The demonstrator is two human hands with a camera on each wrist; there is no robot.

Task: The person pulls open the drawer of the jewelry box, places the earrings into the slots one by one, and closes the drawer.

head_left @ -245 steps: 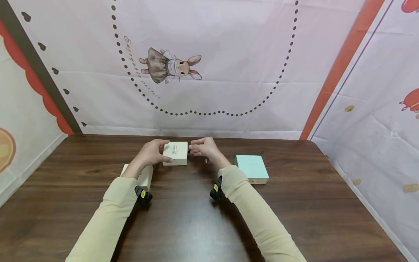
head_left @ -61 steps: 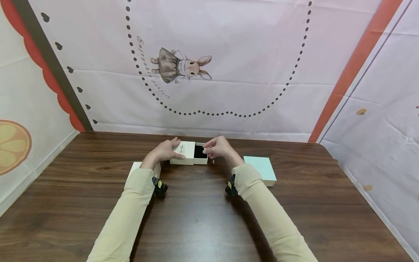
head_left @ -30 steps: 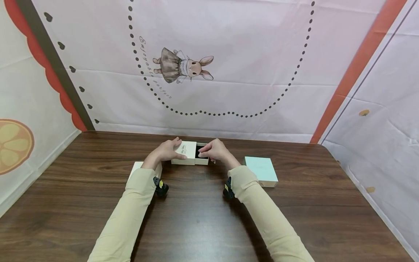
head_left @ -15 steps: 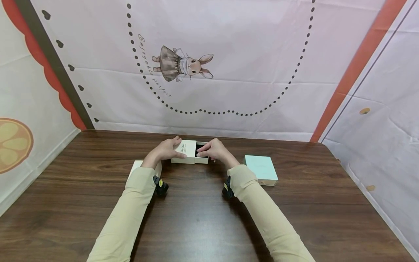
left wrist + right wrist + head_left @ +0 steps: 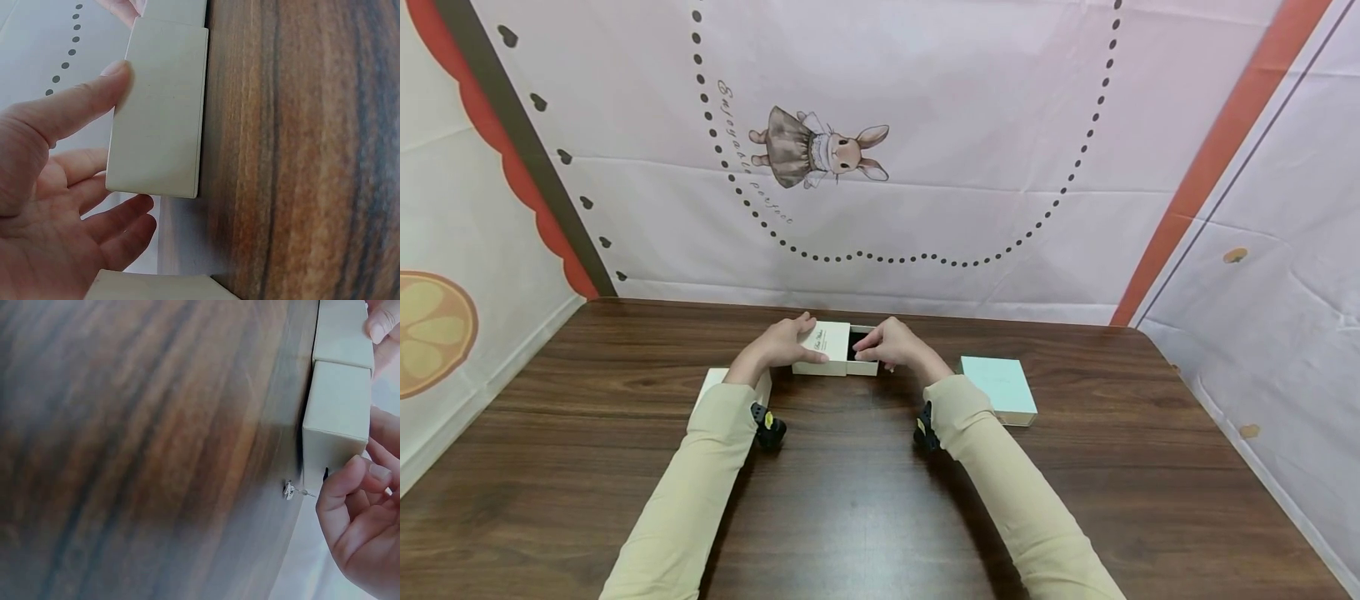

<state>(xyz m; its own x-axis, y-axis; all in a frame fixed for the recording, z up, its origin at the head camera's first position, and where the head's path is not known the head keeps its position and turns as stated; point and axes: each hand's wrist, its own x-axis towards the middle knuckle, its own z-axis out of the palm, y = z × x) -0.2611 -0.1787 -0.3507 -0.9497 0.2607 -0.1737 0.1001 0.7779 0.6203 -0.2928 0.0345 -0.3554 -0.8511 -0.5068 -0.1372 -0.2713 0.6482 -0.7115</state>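
A cream slide-out box [image 5: 825, 340] with dark lettering stands near the table's back edge, its drawer [image 5: 862, 368] partly out to the right and dark inside. My left hand [image 5: 784, 342] holds the box's outer sleeve, its thumb on the front side in the left wrist view. My right hand [image 5: 891, 343] has its fingertips drawn together inside the drawer; I cannot tell what they hold, as the tips are hidden. In the right wrist view, a small silvery earring-like piece [image 5: 289, 490] lies on the table just beside the drawer's end, close to the right thumb.
A second cream box [image 5: 763, 390] stands at the left, partly behind the left wrist. To the right is a mint-green box [image 5: 998, 388]. The brown wooden table [image 5: 850, 500] meets a printed cloth backdrop [image 5: 962, 208] at the back.
Since the oldest frame the drawer has come out to the right. The right fingertips, above the drawer with a tiny pale thing two seconds ago, are now inside it. The left hand stays on the box.
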